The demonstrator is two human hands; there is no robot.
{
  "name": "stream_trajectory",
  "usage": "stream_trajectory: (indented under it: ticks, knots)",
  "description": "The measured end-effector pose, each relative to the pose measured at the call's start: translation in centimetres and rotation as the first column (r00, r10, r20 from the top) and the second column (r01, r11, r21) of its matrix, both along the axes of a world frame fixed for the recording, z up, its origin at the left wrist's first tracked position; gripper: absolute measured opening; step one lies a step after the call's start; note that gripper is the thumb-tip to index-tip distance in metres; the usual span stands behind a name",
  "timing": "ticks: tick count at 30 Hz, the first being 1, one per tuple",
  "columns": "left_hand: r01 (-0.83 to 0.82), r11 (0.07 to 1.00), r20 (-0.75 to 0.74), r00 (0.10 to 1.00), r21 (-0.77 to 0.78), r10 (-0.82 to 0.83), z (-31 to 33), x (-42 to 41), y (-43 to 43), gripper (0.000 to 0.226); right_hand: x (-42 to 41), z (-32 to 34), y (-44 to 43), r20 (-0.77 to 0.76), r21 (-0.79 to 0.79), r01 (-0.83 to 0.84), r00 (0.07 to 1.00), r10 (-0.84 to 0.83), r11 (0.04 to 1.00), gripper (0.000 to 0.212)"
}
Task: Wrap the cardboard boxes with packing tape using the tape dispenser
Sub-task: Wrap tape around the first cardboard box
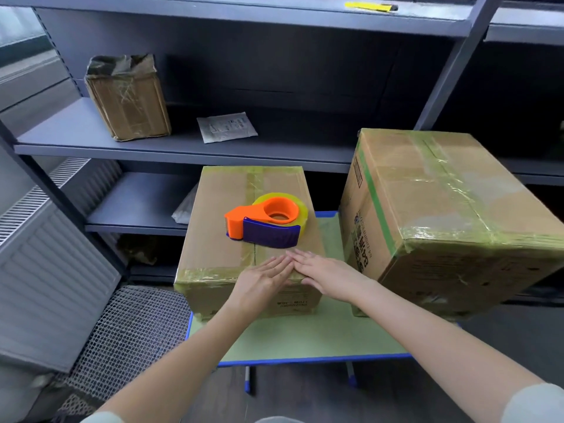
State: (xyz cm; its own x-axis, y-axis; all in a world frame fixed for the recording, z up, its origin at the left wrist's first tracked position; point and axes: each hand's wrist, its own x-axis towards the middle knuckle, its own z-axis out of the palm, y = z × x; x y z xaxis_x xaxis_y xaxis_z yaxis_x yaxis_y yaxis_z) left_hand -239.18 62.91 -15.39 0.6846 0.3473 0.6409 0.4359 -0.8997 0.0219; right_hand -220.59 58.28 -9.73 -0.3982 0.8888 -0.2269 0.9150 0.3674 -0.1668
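Short pale grey sleeves [537,406] leave both forearms [427,340] bare.

Grey metal shelving [189,148] behind a green table [305,340]; radiator [52,270] left.

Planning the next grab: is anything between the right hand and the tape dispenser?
Nothing visible. The right hand lies flat on the small box near its front edge; the tape dispenser sits farther back on its top, only cardboard between.

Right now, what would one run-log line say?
left hand, right hand: flat on small taped cardboard box | orange-and-purple plastic tape dispenser: resting on box
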Motion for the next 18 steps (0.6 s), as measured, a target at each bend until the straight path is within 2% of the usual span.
stream_trajectory:
  ticks: [4,9,12,16,18]
  knots:
    - [0.002,0.999,0.031,1.000,0.035,-0.003,-0.7,0.2,-0.3,0.033,-0.3,-0.5,-0.5,-0.055,-0.005,0.056,0.997,-0.056,0.998,0.059]
    - [-0.050,0.999,0.001,0.999,-0.009,0.050,-1.1,0.6,-0.8,0.033,0.4,1.1,-0.1,-0.067,-0.058,0.017,0.998,-0.021,0.998,0.052]
    - [-0.063,0.997,-0.002,0.998,-0.038,0.063,-0.6,1.4,-1.4,0.036,1.7,2.4,-0.2,-0.107,-0.036,0.076,0.991,-0.079,0.996,0.048]
    - [0.017,1.000,0.018,1.000,-0.004,-0.017,0.2,4.0,-1.8,0.028,3.9,2.2,-0.5,0.023,-0.012,0.104,0.994,-0.103,0.995,0.065]
    - [0.048,0.999,0.020,0.999,0.003,-0.048,0.3,5.3,-1.8,0.029,4.4,1.9,-0.7,0.054,-0.003,0.117,0.992,-0.117,0.993,0.065]
